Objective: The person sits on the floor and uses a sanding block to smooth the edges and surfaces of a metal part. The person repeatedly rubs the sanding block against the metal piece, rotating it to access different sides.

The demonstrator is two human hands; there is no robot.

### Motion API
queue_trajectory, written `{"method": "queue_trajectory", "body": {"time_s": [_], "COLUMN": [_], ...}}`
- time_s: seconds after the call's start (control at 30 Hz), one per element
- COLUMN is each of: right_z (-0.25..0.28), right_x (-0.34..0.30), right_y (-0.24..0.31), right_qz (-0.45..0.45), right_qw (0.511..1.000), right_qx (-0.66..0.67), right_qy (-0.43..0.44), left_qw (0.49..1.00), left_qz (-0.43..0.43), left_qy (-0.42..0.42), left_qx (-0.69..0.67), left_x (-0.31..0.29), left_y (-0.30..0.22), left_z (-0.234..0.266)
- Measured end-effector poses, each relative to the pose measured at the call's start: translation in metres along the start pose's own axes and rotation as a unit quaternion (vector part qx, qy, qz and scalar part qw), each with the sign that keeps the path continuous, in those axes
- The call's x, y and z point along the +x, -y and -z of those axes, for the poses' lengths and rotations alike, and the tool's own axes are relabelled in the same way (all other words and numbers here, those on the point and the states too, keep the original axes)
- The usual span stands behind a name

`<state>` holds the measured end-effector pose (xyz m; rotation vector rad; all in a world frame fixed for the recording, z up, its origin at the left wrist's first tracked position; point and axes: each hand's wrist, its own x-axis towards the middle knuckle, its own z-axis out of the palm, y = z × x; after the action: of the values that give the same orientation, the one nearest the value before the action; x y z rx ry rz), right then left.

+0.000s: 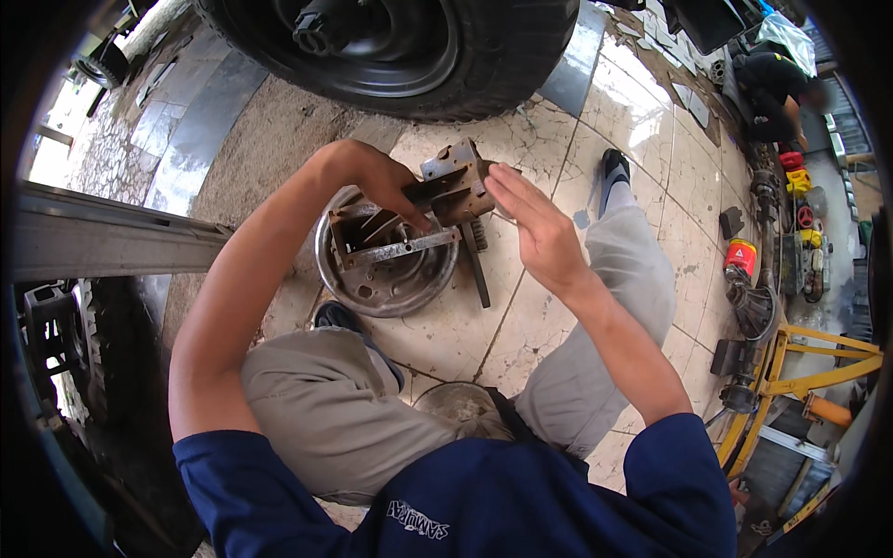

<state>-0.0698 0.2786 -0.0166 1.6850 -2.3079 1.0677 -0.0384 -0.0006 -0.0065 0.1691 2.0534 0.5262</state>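
Near the big tyre (521, 70), over the round metal pan (391, 296), holding the rusty metal frame (462, 203) with the left hand (377, 179) partly closed around its edge, and laying the right hand (539, 223) against its end with straight fingers, not gripping. Perhaps risking a slip onto the brush (480, 274) by leaving this end without firm hold.

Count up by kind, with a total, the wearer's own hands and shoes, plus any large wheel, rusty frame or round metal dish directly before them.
Hands: 2 (left hand, right hand)
Shoes: 2 (left shoe, right shoe)
Large wheel: 1
Rusty frame: 1
Round metal dish: 1
Total: 7
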Motion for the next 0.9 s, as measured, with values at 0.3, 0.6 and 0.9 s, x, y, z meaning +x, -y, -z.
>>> {"method": "queue_trajectory", "body": {"time_s": [0.3,0.6,0.9], "right_z": [0.008,-0.004,0.011], "right_x": [-0.002,0.000,0.006], "right_y": [-0.002,0.007,0.024], "right_qz": [-0.001,-0.003,0.000], "right_qw": [1.000,1.000,0.985], "right_qx": [0.003,-0.002,-0.148], "right_qy": [0.012,-0.008,0.083], "left_qw": [0.973,0.915,0.874], "left_qz": [-0.047,-0.131,-0.079], "left_qy": [-0.186,-0.378,-0.451], "left_qx": [-0.131,-0.053,0.162], "left_x": [-0.008,0.010,0.003], "left_y": [0.017,0.023,0.006], "left_z": [0.016,-0.002,-0.011]}}
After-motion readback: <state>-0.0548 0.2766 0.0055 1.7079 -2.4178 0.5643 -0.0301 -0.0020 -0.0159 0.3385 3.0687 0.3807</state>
